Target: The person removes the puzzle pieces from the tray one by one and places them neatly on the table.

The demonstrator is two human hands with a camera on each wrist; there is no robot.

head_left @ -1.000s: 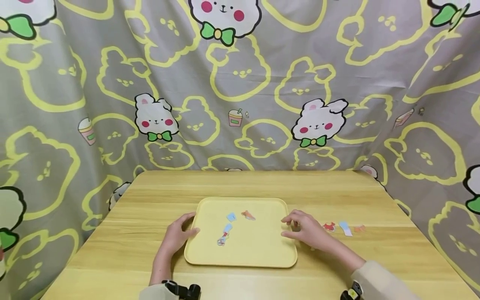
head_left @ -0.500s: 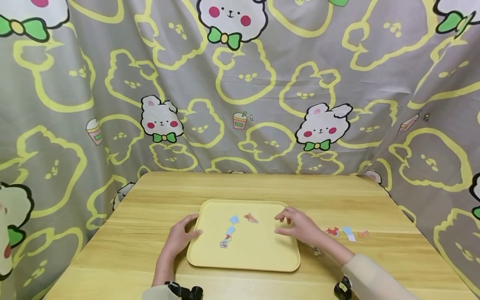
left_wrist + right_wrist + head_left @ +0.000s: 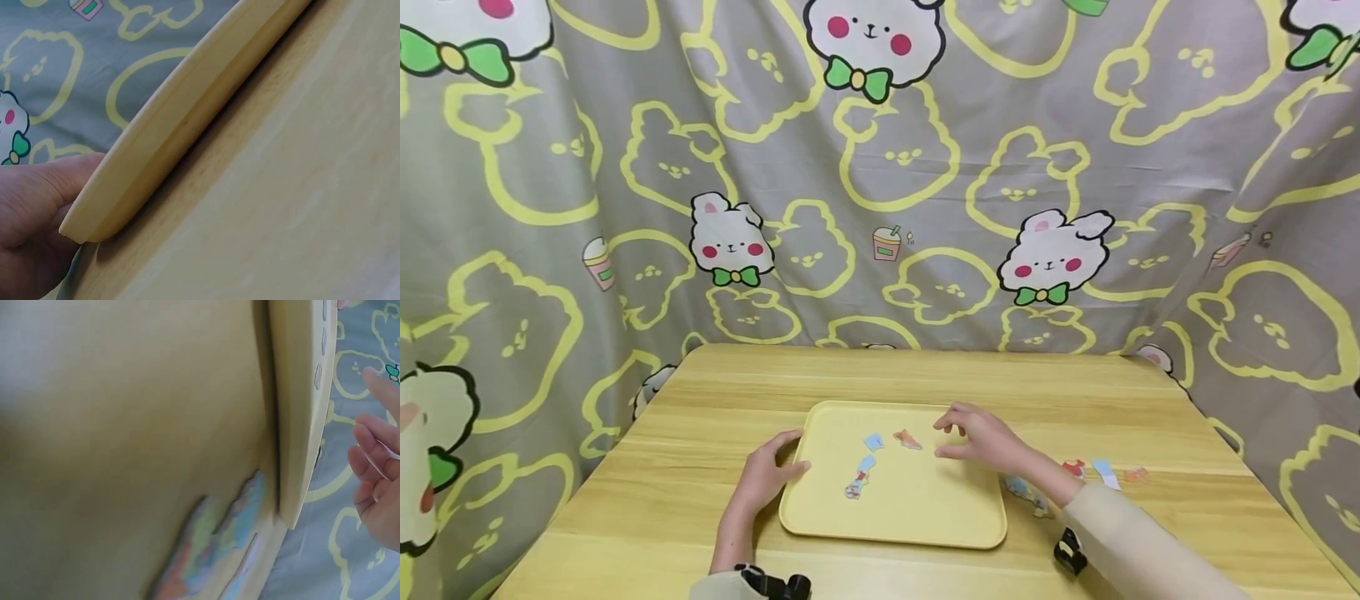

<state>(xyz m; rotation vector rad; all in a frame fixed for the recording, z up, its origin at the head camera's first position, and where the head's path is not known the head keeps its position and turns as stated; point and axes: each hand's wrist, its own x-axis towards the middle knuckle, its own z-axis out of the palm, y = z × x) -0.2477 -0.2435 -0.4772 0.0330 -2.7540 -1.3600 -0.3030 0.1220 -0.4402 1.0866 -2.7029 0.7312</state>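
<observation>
Cutout pieces [image 3: 868, 462] look partly placed: the yellow tray [image 3: 940, 517] carries a blue piece [image 3: 874, 441], an orange piece [image 3: 908, 439] and a short column [image 3: 862, 477] of pieces, while a red piece [image 3: 1074, 468], a blue-and-white piece [image 3: 1106, 472] and others lie off it on the bench [image 3: 662, 500], apparently left to do. The right hand [image 3: 985, 437] hovers over the tray, grip spread, nothing visible in it; the left hand [image 3: 769, 475] touches the left rim, grip spread.

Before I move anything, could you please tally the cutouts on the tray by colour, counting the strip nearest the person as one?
Blue cutout: 1
Mostly orange cutout: 1
Multicoloured strip, with blue and red parts: 1
Total on the tray: 3
</observation>
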